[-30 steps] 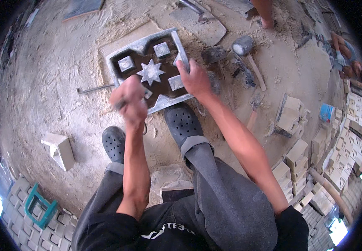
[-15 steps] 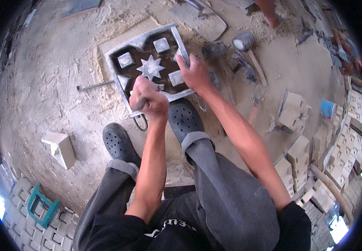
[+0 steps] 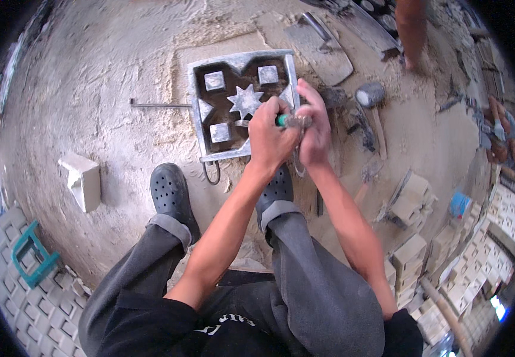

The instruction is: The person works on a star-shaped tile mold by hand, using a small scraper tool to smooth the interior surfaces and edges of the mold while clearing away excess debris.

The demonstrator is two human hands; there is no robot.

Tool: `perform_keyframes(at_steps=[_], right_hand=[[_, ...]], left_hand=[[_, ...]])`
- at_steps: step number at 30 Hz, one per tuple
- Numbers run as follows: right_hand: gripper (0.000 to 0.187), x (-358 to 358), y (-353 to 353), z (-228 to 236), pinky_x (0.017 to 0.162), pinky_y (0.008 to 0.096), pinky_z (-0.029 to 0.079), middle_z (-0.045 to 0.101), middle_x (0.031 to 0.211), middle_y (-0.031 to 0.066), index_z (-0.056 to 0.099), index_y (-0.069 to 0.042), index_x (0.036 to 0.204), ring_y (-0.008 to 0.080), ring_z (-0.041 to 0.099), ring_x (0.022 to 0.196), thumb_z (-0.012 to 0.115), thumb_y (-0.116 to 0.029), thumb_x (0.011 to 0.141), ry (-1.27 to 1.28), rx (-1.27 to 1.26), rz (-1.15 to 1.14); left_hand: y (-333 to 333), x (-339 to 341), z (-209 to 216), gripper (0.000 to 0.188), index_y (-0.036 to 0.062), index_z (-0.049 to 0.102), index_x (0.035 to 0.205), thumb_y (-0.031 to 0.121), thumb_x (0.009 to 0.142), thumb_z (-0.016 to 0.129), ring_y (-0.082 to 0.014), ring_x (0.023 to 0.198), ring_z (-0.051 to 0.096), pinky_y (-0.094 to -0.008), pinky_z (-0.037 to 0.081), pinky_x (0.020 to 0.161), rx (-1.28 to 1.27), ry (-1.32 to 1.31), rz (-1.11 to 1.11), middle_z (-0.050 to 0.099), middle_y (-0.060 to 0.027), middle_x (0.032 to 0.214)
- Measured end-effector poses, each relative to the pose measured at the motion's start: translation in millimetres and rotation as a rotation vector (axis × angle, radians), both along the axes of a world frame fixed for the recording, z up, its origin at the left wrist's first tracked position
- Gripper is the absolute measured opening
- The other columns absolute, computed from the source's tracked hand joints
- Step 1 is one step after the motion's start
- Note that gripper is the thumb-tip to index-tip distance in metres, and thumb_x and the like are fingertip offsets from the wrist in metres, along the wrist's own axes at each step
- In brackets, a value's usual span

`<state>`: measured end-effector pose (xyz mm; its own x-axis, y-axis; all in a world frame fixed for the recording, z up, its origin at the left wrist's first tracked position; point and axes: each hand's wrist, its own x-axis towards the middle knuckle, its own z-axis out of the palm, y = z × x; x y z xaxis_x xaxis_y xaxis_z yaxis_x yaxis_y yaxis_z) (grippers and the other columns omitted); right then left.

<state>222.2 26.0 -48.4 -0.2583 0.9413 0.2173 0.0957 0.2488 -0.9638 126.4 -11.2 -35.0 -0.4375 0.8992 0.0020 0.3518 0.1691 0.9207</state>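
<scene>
A square metal mould point(image 3: 242, 59) lies on the floor before my feet, with raised square blocks and an eight-pointed star point(image 3: 246, 101) inside. My left hand point(image 3: 269, 134) is closed around a small tool with a green and greyish handle point(image 3: 282, 121), over the mould's lower right part. A narrow pale strip shows at the other side of that fist; the tool's kind is unclear. Close beside it, my right hand point(image 3: 315, 131) is by the mould's right wall, fingers apart and stretched upward, slightly blurred. The hands cover the mould's lower right corner.
Beyond the mould lies a flat trowel point(image 3: 329, 56); to its right, a mallet point(image 3: 370, 94). A pale block point(image 3: 82, 181) stands at left, near a teal frame point(image 3: 33, 254). Cast blocks point(image 3: 412, 256) stack at right. Another person's arm point(image 3: 411, 35) reaches in at the top.
My left hand has moved right across the mould with the tool, close to my right hand. My right hand has loosened from the mould's right edge. The whole view has turned and shifted.
</scene>
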Motion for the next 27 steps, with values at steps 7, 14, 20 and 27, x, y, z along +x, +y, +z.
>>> perform_keyframes(at_steps=[7,14,20,27], right_hand=[[0.065,-48,-28,36,0.106,0.0418,0.038,0.058,0.126,0.0174,0.059,-0.003,0.117,0.0317,0.050,0.127,0.066,-0.057,0.082,0.170,-0.030,0.321],[0.041,-76,-14,36,0.047,0.0298,0.035,0.043,0.049,0.0051,0.049,0.000,0.054,0.0101,0.038,0.049,0.064,-0.018,0.088,-0.202,-0.129,0.661],[0.038,-55,-18,49,0.049,0.0290,0.034,0.045,0.053,0.0002,0.050,0.001,0.059,0.0071,0.040,0.052,0.058,-0.018,0.090,0.049,-0.315,0.263],[0.039,-62,-25,49,0.048,0.0284,0.027,0.039,0.053,-0.0047,0.044,-0.003,0.057,0.0060,0.035,0.052,0.056,-0.017,0.091,0.086,-0.380,0.062]], left_hand=[[-20,-66,-19,0.062,0.0036,0.047,0.105,0.059,0.083,0.065,-0.0191,0.092,0.051,-0.0337,0.041,0.086,0.371,-0.366,0.130,0.054,-0.0088,0.099],[-13,-123,-67,0.050,-0.0003,0.048,0.128,0.037,0.095,0.051,-0.0431,0.113,0.054,-0.0494,0.041,0.095,-0.142,0.466,0.486,0.059,-0.0302,0.113],[-15,-138,-42,0.048,-0.0008,0.050,0.118,0.041,0.098,0.039,-0.0502,0.091,0.060,-0.0571,0.045,0.081,-0.515,0.269,0.293,0.063,-0.0325,0.098],[-12,-136,-45,0.041,-0.0011,0.051,0.106,0.037,0.098,0.039,-0.0475,0.091,0.062,-0.0555,0.046,0.081,-0.490,0.260,0.283,0.064,-0.0285,0.098]])
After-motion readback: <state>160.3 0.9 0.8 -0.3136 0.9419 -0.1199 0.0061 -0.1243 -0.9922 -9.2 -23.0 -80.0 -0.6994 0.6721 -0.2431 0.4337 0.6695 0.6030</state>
